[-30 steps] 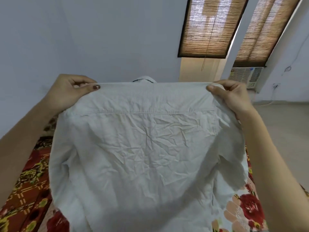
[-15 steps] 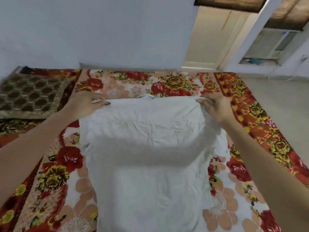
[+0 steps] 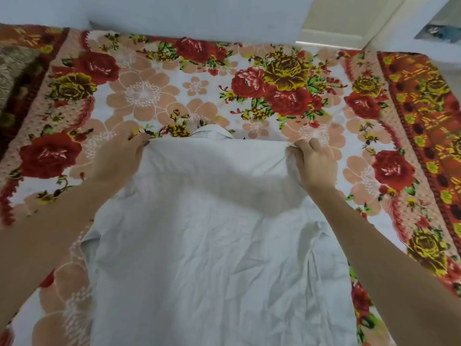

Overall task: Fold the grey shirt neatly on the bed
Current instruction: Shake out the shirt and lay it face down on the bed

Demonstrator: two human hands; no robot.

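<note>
The grey shirt [image 3: 212, 258] lies back-up along the middle of the floral bedsheet [image 3: 154, 96], its hem cut off by the frame's bottom edge and only a sliver of collar [image 3: 212, 131] showing beyond the shoulders. My left hand [image 3: 117, 158] and right hand [image 3: 315, 166], arms stretched forward, each pinch a shoulder corner, fingers closed on cloth.

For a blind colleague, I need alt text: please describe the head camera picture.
Two bare hands, left and right, grip the shoulders of a pale grey shirt lying back-up and creased on a floral bedsheet. The collar points away from the person, toward a white wall.
</note>
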